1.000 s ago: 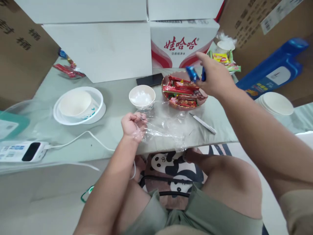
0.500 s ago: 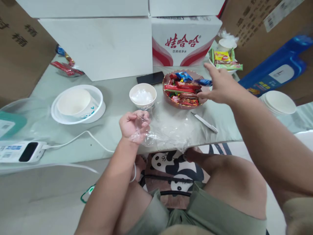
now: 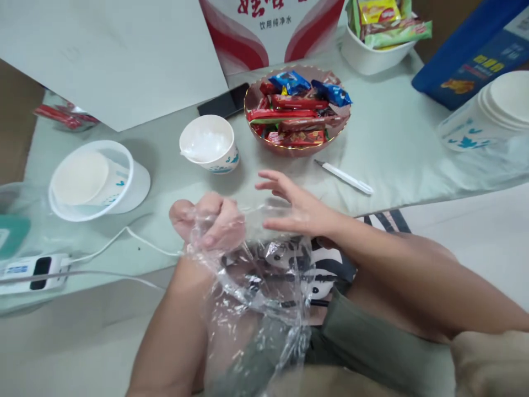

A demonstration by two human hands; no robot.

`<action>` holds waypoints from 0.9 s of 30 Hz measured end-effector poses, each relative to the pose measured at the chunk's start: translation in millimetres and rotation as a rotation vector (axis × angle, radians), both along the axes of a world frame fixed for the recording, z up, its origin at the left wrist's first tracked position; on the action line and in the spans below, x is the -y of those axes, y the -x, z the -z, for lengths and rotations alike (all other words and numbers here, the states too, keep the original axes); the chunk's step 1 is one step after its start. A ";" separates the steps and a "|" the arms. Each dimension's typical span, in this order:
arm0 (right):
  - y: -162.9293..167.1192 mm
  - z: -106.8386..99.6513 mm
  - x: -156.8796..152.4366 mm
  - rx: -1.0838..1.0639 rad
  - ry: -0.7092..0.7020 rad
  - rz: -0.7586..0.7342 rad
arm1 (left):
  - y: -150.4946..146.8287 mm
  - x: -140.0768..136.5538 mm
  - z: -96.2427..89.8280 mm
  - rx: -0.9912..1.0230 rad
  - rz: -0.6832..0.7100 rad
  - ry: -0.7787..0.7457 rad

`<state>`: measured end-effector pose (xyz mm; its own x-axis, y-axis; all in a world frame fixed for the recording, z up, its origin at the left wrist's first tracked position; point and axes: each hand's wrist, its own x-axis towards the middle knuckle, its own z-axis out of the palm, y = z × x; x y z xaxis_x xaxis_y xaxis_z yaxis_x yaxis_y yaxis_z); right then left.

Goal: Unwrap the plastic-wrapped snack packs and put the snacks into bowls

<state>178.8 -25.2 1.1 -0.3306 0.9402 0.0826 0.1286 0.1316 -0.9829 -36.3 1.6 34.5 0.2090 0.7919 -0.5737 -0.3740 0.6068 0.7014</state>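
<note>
A transparent plastic bag (image 3: pixel 256 309) hangs in front of my lap, its upper edge stretching between my hands. My left hand (image 3: pixel 215 223) is closed around the bag's edge. My right hand (image 3: pixel 295 207) has its fingers spread with film across the palm; whether it touches the film I cannot tell. Just beyond my hands stands a paper bowl (image 3: pixel 219 160) with crumpled, translucent plastic inside. A pink glass bowl (image 3: pixel 285 148) with a gold rim holds red and blue wrapped snacks (image 3: pixel 295 105). A white pen-like cutter (image 3: pixel 346 177) lies to the right.
At left, a white plastic tub (image 3: pixel 140 184) holds a paper bowl; a white power bank (image 3: pixel 25 281) with a cable is nearer. A phone (image 3: pixel 223 102) lies behind. Stacked paper bowls (image 3: pixel 467 129), a blue bottle (image 3: pixel 452 66) and a white snack tub (image 3: pixel 367 58) stand right.
My right hand has come from the snack bowl's right side to the plastic bag. The bag now hangs spread open downward, and the view has tilted down.
</note>
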 end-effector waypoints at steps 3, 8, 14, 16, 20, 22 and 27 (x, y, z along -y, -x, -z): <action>-3.8 -8.6 1.3 0.052 0.080 0.155 | -4.3 -6.9 -7.3 -0.086 0.201 -0.174; -32.5 -23.8 11.3 0.153 0.008 0.464 | 2.4 -16.5 -1.1 -0.488 -0.037 -0.498; -46.9 -20.7 16.0 0.156 0.036 0.596 | 5.2 -15.8 0.7 -0.284 -0.179 -0.395; -46.9 -19.0 14.7 0.127 0.053 0.616 | 4.3 -14.0 0.3 -0.274 -0.048 -0.311; -46.6 -15.9 12.1 0.058 0.090 0.623 | 5.5 -14.9 0.8 -0.418 -0.013 -0.302; -46.8 -13.9 11.9 0.045 0.098 0.625 | 7.1 -18.1 -1.3 -0.429 -0.181 -0.344; -46.1 -10.6 10.8 -0.026 0.140 0.659 | 12.3 -20.9 -7.8 -0.180 -0.345 -0.318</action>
<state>225.0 -36.1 11.7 0.3166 0.9470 -0.0546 0.1144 -0.0953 -0.9888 -48.6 22.5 42.4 -0.1759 0.9389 -0.2959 -0.3712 0.2151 0.9033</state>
